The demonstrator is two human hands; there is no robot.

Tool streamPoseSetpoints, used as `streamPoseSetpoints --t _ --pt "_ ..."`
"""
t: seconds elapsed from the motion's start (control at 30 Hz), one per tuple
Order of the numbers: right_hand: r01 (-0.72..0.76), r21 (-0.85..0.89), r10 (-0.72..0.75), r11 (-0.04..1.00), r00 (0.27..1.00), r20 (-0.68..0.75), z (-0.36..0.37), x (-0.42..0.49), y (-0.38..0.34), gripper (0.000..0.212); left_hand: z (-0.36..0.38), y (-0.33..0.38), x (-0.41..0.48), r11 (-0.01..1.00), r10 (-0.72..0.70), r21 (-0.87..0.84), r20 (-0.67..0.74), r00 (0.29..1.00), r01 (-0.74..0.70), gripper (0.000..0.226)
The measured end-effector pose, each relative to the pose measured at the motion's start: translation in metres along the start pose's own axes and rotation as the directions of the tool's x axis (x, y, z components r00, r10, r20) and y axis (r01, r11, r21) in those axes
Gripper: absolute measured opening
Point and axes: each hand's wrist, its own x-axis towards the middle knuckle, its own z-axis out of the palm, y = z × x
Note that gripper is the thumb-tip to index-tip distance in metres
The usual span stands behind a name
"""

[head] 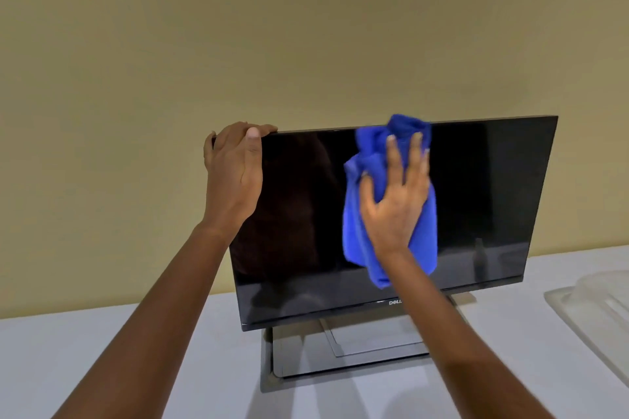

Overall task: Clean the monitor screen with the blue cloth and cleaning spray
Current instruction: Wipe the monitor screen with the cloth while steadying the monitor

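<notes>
My right grip [396, 201], fingers flat and spread, presses the blue cloth [357, 235] against the monitor screen [476, 197], top centre. My left grip [233, 173] curls over its top left corner. The screen runs long left-right; its bare right half lies nearest my right grip.

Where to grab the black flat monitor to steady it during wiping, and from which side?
Take the black flat monitor by its top edge at the upper-left corner, from above, fingers curled over it, as the left hand does. The panel is thin on a narrow stand, and that corner lies clear of the right hand pressing the blue cloth.
</notes>
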Motion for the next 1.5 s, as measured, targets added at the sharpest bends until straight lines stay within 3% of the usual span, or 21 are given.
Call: streamPoseSetpoints --t 0.07,0.13,0.23,0.3,0.37,0.43,0.53,0.63,0.7,0.77,0.83,0.9,1.0,1.1,1.23,1.3,1.37,1.5 --pt "0.196 -0.028 -0.193 0.98 0.977 0.091 0.009 -0.037 -0.007 0.056 0.002 -0.001 0.0 1.0 0.008 0.002 -0.013 1.0 -0.008 0.074" --pt "0.402 -0.032 -0.388 0.915 0.9 0.2 0.015 -0.075 -0.006 0.056 0.004 -0.002 -0.001 1.0 0.015 0.007 -0.03 0.999 -0.015 0.073" --pt "0.707 0.003 -0.66 0.707 0.658 0.364 0.016 -0.128 0.013 0.057 0.004 -0.001 -0.003 0.997 0.031 0.076 -0.015 0.999 -0.03 0.069" --pt "0.844 0.006 -0.748 0.537 0.473 0.465 0.011 -0.151 0.03 0.056 0.005 0.003 -0.004 0.978 0.079 0.194 0.014 0.997 -0.081 0.062" --pt "0.891 0.014 -0.775 0.455 0.387 0.5 0.003 -0.153 0.04 0.052 0.007 0.007 -0.006 0.944 0.14 0.294 0.042 0.989 -0.146 0.055" --pt "0.867 0.037 -0.783 0.496 0.429 0.451 -0.003 -0.137 0.043 0.044 0.008 0.008 -0.007 0.934 0.161 0.314 0.057 0.985 -0.171 0.053" --pt "0.723 0.05 -0.702 0.689 0.65 0.29 -0.01 -0.089 0.051 0.036 0.006 0.007 -0.008 0.926 0.183 0.324 0.07 0.981 -0.196 0.051" --pt "0.453 0.019 -0.446 0.891 0.867 0.223 -0.022 -0.032 0.069 0.049 0.006 0.005 -0.008 0.909 0.209 0.347 0.094 0.973 -0.229 0.05" --pt "0.178 0.042 -0.183 0.983 0.971 0.157 -0.027 -0.001 0.072 0.053 0.008 0.005 -0.007 0.902 0.211 0.363 0.101 0.972 -0.234 0.051" --pt "-0.161 0.137 0.157 0.977 0.987 0.038 -0.026 0.016 0.063 0.054 0.01 0.006 -0.007 0.903 0.203 0.364 0.101 0.974 -0.226 0.051" --pt "-0.323 0.189 0.337 0.927 0.94 -0.047 -0.019 0.017 0.044 0.054 0.011 0.007 -0.007 0.908 0.192 0.36 0.094 0.977 -0.213 0.05" --pt "-0.261 0.157 0.274 0.953 0.96 -0.066 -0.009 -0.005 0.023 0.053 0.011 0.008 -0.007 0.913 0.182 0.356 0.087 0.979 -0.201 0.05" --pt "-0.005 0.107 -0.009 0.994 0.992 0.124 0.005 -0.076 -0.01 0.058 0.014 0.014 -0.006 0.909 0.196 0.355 0.094 0.976 -0.217 0.049" --pt "0.333 0.077 -0.339 0.94 0.886 0.315 0.011 -0.135 -0.022 0.065 0.022 0.023 -0.006 0.901 0.224 0.351 0.128 0.966 -0.255 0.051" --pt "0.619 0.098 -0.609 0.779 0.711 0.35 0.006 -0.125 0.012 0.054 0.029 0.029 -0.009 0.908 0.225 0.336 0.116 0.967 -0.251 0.053" --pt "0.618 0.08 -0.606 0.782 0.723 0.331 -0.002 -0.107 0.039 0.051 0.031 0.03 -0.011 0.918 0.217 0.321 0.081 0.973 -0.232 0.051" --pt "0.531 0.026 -0.515 0.847 0.807 0.291 -0.014 -0.087 0.072 0.055 0.033 0.031 -0.011 0.925 0.205 0.315 0.064 0.977 -0.214 0.051" --pt "0.136 -0.014 -0.127 0.991 0.952 0.278 -0.046 -0.04 0.135 0.055 0.037 0.03 -0.01 0.934 0.181 0.301 0.072 0.981 -0.195 0.052"
